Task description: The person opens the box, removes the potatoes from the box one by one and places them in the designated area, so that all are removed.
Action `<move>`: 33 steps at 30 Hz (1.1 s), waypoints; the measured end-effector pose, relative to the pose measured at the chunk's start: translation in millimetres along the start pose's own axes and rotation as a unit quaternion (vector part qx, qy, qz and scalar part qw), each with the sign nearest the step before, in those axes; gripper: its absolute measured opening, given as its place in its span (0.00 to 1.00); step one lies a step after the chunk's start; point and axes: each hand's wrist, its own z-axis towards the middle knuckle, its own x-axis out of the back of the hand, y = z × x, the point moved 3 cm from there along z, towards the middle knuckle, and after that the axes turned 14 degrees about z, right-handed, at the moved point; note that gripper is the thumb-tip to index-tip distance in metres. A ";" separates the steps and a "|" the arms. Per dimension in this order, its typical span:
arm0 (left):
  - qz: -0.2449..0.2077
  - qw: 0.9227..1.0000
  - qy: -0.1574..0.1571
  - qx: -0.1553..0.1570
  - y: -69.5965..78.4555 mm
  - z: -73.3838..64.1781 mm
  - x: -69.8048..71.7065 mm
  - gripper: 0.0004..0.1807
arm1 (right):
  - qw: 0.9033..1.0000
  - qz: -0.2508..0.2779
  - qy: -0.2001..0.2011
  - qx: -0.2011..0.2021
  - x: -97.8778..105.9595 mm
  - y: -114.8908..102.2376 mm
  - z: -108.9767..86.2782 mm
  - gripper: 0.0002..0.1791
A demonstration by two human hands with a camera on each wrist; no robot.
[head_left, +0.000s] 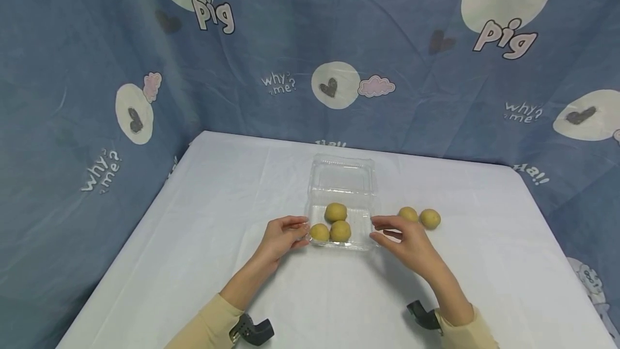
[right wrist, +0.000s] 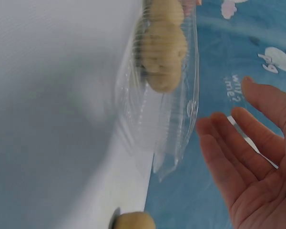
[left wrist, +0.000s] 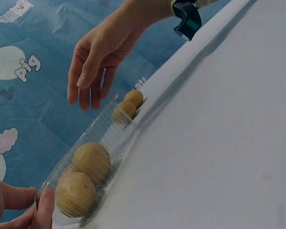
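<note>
A clear plastic clamshell box [head_left: 360, 231] lies on the table, its lid [head_left: 342, 176] folded back away from me. Three potatoes, one of them a yellow potato [head_left: 336, 212] behind the other two, sit in the left part of its base. My left hand [head_left: 282, 239] pinches the box's left rim between thumb and fingers, as the left wrist view shows. Beside the right rim hovers my right hand [head_left: 404, 239], fingers loosely bent and holding nothing. In the right wrist view its fingers [right wrist: 229, 162] look apart from the box wall.
Two more potatoes, a nearer-box one [head_left: 408, 214] and an outer one [head_left: 430, 218], lie on the table to the right, just behind my right hand. A white cloth [head_left: 232, 193] covers the table. Blue printed curtain [head_left: 271, 31] hangs along its back and sides.
</note>
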 end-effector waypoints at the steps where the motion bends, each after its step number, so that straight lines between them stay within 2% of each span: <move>1: 0.001 1.000 0.000 0.000 0.0 -0.4 0.0 0.17 | 1.000 -0.003 -0.002 0.006 -1.3 -0.6 0.8 0.17; 6: 0.001 1.000 -0.001 -0.001 0.1 -1.3 -0.5 0.18 | 0.999 -0.022 -0.009 0.030 -6.9 -4.5 4.4 0.17; 17: 0.001 1.000 -0.003 -0.005 0.2 -0.4 0.3 0.19 | 0.996 -0.069 -0.038 0.047 -21.7 -2.1 18.9 0.17; 28: -0.005 1.000 -0.003 -0.001 -1.8 0.6 0.1 0.17 | 0.987 -0.119 -0.105 0.007 -38.1 2.8 35.1 0.21; 33: -0.010 1.000 -0.006 -0.002 -3.2 1.7 0.2 0.16 | 0.985 -0.119 -0.121 0.005 -44.0 4.8 41.4 0.21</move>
